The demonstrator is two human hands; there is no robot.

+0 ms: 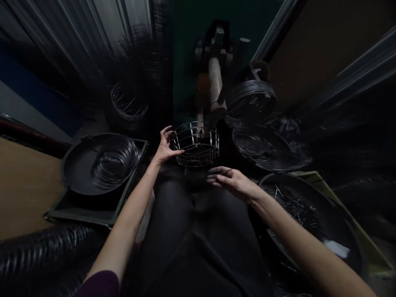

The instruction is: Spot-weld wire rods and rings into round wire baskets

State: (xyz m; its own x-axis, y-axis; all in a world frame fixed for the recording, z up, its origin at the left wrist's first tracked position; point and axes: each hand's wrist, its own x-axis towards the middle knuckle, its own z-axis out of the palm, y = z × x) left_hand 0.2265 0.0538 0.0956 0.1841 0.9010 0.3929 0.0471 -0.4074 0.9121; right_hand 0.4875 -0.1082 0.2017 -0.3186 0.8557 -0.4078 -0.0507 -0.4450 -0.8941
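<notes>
"By a pale, cylindrical metal machine arm (215, 80), what's there?"
"A round, silvery wire basket (198, 145), its side clasped by the left hand (164, 151); the right hand (235, 180) is apart, contents unclear."
"Risk?"
"One-sided support could let it tilt."

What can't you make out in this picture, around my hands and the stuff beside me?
All in the head view:
- Whether the right hand pinches something thin: too dark and small.
- How the wire frame meets the machine: shadow and overlapping wires.
- Some loose pieces in the right-hand dish: the right forearm may cover them.
- Details of the upper-left wire rings: blur and darkness.
</notes>
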